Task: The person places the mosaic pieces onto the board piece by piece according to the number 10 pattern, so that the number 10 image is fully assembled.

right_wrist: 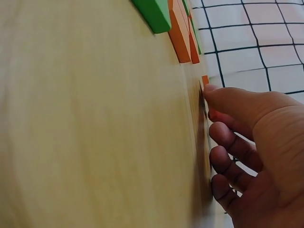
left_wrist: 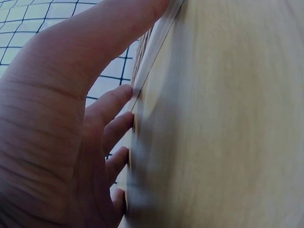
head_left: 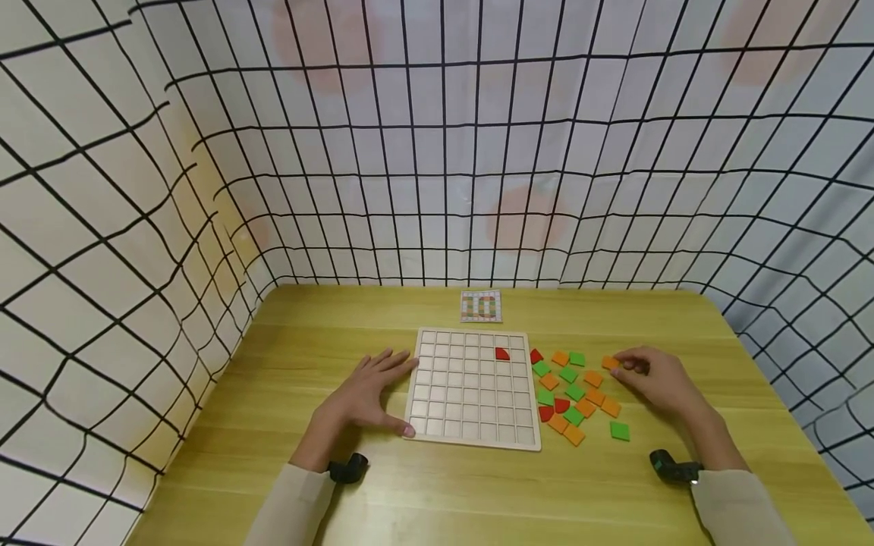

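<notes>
A pale wooden grid board [head_left: 471,390] lies flat on the table, with one red quarter-round tile [head_left: 502,354] in a cell near its upper right. My left hand [head_left: 365,390] is spread along the board's left side, thumb on the lower-left corner and index fingertip at the edge. In the left wrist view, that hand's [left_wrist: 57,104] fingers are fairly straight. At the far right of the loose tiles, my right hand [head_left: 658,379] pinches an orange square tile [head_left: 610,362] between thumb and index finger. Only a sliver of this orange tile [right_wrist: 205,80] shows in the right wrist view.
Loose green tiles [head_left: 620,431], orange tiles [head_left: 574,434] and red tiles [head_left: 536,356] are scattered right of the board. A small printed pattern card [head_left: 481,306] lies behind it. Black grid netting [head_left: 444,152] surrounds the table [head_left: 423,493] at the back and sides.
</notes>
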The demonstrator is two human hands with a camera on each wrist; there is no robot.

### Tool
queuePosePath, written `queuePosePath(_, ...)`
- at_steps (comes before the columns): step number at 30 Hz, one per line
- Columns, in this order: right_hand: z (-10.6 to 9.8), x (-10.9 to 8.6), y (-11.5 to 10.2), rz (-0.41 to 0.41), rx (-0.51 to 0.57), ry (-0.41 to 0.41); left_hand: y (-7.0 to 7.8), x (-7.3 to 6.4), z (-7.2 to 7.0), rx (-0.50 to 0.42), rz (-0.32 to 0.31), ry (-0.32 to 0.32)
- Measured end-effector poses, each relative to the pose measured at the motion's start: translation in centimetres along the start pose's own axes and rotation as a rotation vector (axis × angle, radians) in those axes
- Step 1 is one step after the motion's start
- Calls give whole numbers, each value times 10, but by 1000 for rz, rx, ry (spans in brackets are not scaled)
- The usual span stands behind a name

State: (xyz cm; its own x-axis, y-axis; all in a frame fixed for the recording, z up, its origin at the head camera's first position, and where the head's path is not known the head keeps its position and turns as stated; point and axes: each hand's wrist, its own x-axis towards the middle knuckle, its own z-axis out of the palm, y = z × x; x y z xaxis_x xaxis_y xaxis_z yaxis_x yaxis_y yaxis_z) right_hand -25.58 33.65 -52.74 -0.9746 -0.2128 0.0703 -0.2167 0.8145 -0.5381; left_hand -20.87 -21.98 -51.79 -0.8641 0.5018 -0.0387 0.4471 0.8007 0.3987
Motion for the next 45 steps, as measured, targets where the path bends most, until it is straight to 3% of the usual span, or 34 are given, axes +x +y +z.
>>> queuePosePath(19, -1, 13, -31, -72, 29, 22, 2, 0, -2, -16, 12, -7)
queuePosePath(32, 21, 32, -80, -54, 112, -12, 0, -1, 0, -1, 13, -5)
queuePosePath(45, 45, 49, -125, -135, 176, -44, -1, 0, 1, 1, 26, 4)
